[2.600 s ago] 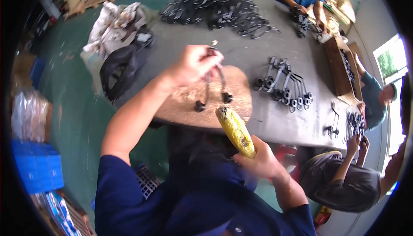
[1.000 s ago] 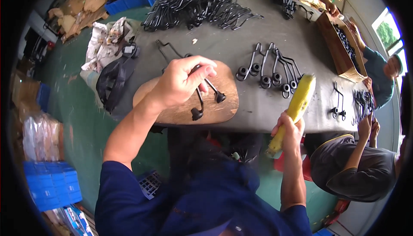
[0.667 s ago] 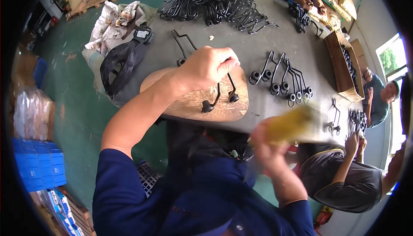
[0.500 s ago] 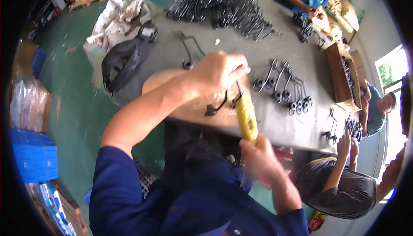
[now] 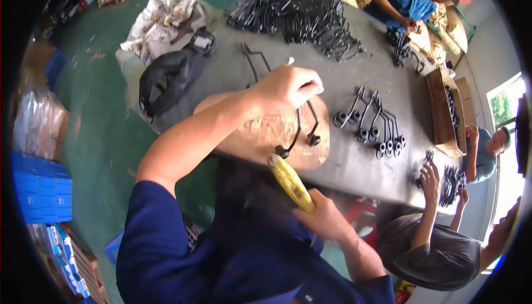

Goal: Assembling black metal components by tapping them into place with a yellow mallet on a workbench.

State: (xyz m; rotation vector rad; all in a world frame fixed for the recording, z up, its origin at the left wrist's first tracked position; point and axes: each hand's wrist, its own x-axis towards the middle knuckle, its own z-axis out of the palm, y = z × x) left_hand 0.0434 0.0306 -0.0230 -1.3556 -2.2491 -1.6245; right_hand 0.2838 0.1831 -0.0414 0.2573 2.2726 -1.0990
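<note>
My left hand [image 5: 288, 89] pinches the upper end of a bent black metal rod [image 5: 300, 120] over a rounded wooden board [image 5: 249, 138]. The rod's two legs reach down, each ending in a black rubber bushing [image 5: 314, 139]. In my right hand [image 5: 326, 215] is a long yellow hand tool [image 5: 291, 186], its exact kind unclear. The tool's far end is at the nearer left bushing [image 5: 282, 152]; whether it touches cannot be told. Another bent rod [image 5: 255, 57] lies beyond my left hand, partly hidden by it.
Several rods with bushings [image 5: 371, 118] lie right of the board. A large pile of black rods [image 5: 299, 16] covers the far table. A black bag [image 5: 172, 77] is at left, a cardboard box [image 5: 440, 110] at right. Co-workers [image 5: 438, 248] handle parts along the right and far sides.
The yellow tool and my right hand have moved left and nearer me, the tool's end now at the left bushing. My left hand still grips the rod, whose legs have swung right.
</note>
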